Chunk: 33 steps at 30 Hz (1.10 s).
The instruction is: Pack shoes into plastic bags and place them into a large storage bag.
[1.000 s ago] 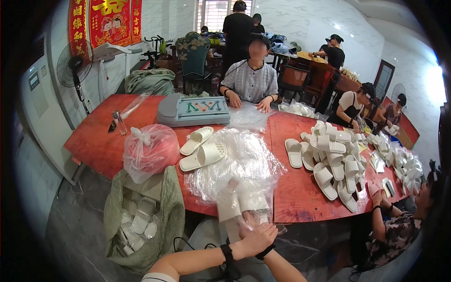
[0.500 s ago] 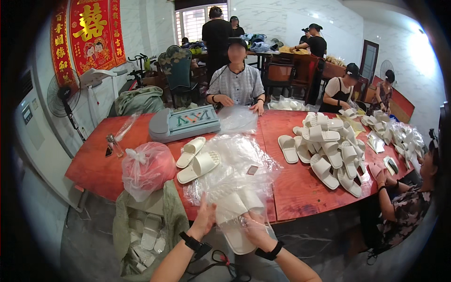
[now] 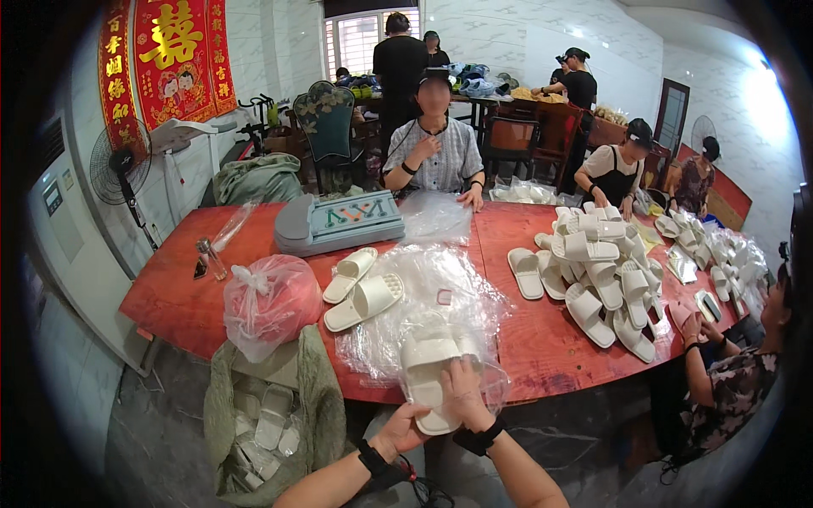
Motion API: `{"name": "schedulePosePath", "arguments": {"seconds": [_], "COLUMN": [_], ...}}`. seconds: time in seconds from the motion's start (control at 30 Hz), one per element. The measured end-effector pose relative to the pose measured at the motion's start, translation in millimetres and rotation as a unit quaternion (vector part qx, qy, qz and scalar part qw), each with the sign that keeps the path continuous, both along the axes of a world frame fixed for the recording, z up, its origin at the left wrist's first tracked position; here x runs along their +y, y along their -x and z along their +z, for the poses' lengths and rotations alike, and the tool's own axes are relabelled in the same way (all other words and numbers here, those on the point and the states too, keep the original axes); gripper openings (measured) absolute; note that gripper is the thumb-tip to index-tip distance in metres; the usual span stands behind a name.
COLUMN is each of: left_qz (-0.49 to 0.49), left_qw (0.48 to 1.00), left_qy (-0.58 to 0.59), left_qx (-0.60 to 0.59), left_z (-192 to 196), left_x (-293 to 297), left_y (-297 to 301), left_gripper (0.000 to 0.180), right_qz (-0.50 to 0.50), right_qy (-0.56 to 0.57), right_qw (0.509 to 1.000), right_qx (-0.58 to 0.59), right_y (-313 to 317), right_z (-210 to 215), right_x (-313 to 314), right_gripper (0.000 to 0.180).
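Note:
A pair of white slippers (image 3: pixel 430 366) lies inside a clear plastic bag (image 3: pixel 491 383) at the near edge of the red table (image 3: pixel 550 347). My left hand (image 3: pixel 400 430) grips the heel end of the pair from below. My right hand (image 3: pixel 463 396) presses on the slippers and the bag from the right side. Just beyond lies a pile of clear plastic bags (image 3: pixel 432 292). Two loose white slippers (image 3: pixel 362 289) rest to the left of that pile.
A knotted bag of pink stuff (image 3: pixel 269 303) sits at the table's left. A green sack of bagged slippers (image 3: pixel 267 419) stands on the floor. A heap of white slippers (image 3: pixel 601 271) fills the right side. A sealing machine (image 3: pixel 343 222) and several people surround the table.
My view has dropped closer to the table. My hands have drawn the slipper pair and its bag down to the near table edge, the right hand now on top.

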<state>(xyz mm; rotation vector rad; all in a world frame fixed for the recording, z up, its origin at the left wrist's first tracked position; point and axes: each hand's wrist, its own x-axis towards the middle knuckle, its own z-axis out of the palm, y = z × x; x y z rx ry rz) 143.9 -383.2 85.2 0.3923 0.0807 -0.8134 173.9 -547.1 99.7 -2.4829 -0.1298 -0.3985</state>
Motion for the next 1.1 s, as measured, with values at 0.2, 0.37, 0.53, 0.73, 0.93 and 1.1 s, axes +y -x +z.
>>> {"name": "schedulePosePath", "arguments": {"seconds": [0.2, 0.37, 0.53, 0.73, 0.93, 1.1], "left_qz": [0.138, 0.258, 0.299, 0.363, 0.334, 0.350], "left_qw": [0.956, 0.880, 0.746, 0.795, 0.838, 0.814], "left_qy": [-0.217, -0.292, -0.397, -0.347, -0.335, -0.358], "left_qx": [-0.144, -0.270, -0.443, -0.341, -0.274, -0.294], "left_z": [10, 13, 11, 6, -2, -6], "left_x": [-8, -15, -16, -19, -23, -18], "left_y": [-1, -4, -7, -10, 2, 5], "left_gripper": [0.062, 0.100, 0.103, 0.071, 0.048, 0.048], "right_qz": [-0.011, -0.007, 0.001, -0.027, -0.057, -0.043], "right_qy": [-0.022, 0.073, 0.026, 0.067, 0.043, -0.024], "right_qw": [0.999, 0.997, 0.999, 0.996, 0.997, 0.999], "right_qx": [0.042, -0.022, -0.023, -0.049, -0.038, -0.002], "right_y": [4, 19, 24, 33, 20, 11], "right_z": [20, 20, 24, 32, 30, 19], "right_x": [2, 4, 7, 15, 10, 8], "right_gripper": [0.025, 0.024, 0.025, 0.024, 0.025, 0.023]}}
